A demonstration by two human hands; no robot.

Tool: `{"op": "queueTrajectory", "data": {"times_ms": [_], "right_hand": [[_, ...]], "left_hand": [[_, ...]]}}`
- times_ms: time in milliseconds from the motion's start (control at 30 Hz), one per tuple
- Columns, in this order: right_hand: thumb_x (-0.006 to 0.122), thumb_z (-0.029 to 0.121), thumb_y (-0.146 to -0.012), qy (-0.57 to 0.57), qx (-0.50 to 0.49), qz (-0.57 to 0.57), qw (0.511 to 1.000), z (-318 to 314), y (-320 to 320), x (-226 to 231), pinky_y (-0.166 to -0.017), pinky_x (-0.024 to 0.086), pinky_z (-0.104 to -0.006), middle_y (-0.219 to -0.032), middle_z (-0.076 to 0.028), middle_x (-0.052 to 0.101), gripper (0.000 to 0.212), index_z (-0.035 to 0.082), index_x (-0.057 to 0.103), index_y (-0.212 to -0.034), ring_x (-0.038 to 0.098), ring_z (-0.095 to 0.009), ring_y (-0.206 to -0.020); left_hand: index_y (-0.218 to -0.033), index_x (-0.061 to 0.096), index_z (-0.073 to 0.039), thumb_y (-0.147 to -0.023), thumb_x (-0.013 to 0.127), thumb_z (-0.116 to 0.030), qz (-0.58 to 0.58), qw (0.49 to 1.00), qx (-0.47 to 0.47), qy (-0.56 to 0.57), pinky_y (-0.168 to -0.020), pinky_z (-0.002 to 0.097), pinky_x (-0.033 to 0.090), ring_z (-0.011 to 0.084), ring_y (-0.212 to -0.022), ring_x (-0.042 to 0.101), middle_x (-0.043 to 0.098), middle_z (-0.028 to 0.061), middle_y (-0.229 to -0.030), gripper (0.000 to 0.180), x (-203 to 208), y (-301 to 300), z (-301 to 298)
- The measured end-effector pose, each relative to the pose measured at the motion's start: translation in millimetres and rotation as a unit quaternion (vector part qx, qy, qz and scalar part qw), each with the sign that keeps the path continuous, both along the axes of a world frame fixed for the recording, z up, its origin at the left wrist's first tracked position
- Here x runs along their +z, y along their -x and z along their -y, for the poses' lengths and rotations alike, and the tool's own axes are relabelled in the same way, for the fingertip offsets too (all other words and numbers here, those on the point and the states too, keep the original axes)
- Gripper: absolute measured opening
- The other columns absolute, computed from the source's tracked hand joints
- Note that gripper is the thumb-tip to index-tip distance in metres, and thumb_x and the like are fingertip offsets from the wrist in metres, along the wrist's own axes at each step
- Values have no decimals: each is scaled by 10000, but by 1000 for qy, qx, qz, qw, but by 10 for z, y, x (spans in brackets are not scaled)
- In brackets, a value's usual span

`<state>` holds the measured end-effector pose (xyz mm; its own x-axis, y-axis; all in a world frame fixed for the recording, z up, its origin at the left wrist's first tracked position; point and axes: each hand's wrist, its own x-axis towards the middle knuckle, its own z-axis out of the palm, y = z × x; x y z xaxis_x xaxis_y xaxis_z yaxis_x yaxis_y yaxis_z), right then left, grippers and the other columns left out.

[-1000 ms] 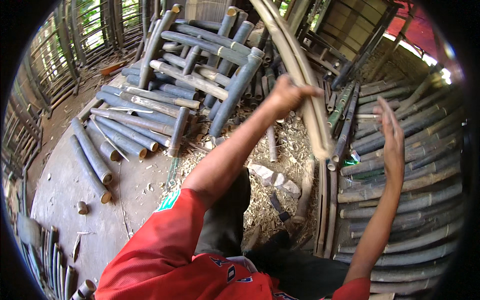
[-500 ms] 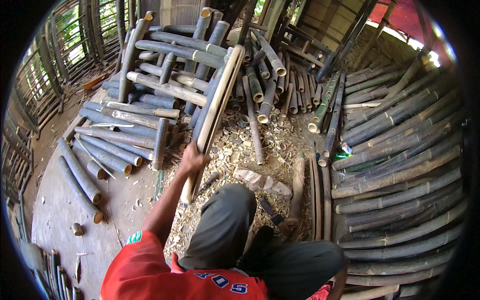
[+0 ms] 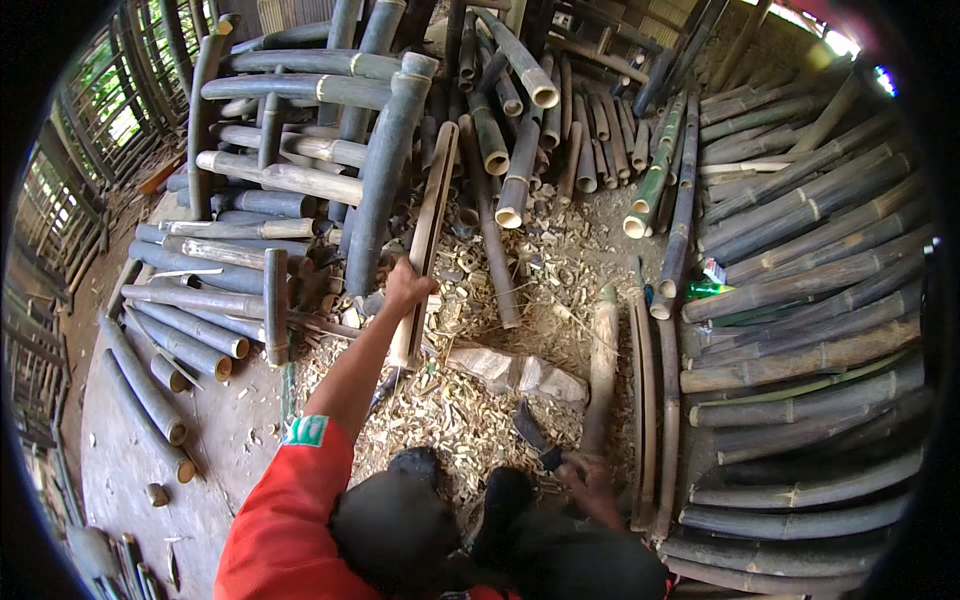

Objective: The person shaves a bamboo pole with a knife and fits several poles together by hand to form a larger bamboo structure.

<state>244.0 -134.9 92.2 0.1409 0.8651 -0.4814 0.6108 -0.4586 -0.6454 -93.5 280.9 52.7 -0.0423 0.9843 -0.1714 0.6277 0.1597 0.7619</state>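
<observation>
Slanting through the left grip (image 3: 408, 288) — split bamboo (image 3: 429, 205).

Split bamboo (image 3: 436, 190) woody, matt; knife blade (image 3: 529, 426) dull metal; bamboo poles (image 3: 810, 287) smooth; wood chips (image 3: 440, 425) rough

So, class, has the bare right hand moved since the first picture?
Yes: the right hand moved left and downward, from over stacked grey bamboo poles to the curved black-handled knife.
</observation>
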Motion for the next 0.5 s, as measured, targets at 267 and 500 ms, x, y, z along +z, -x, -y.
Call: {"op": "queueTrajectory", "data": {"times_ms": [267, 500], "right_hand": [[654, 213, -964, -195, -15, -104, 975, -1534, 611, -413, -768, 545, -398, -1003, -206, 708, 343, -11, 649, -1223, 707, -280, -886], [643, 202, -981, -221, -115, 34, 968, -1316, 162, -287, -779, 565, -374, -1127, -136, 728, 296, 23, 673, -1216, 725, -235, -924]], "left_hand": [[-1471, 374, -139, -810, 783, -254, -227, 942, -114, -219, -958, 534, 476, 382, -1144, 554, 563, 211, -1194, 785, 96, -703, -135], [-1517, 438, -350, -916, 637, -638, -288, 862, -409, -83, -704, 444, 595, 282, -834, 743, 753, 130, -971, 695, -510, -1481, 250]]}}
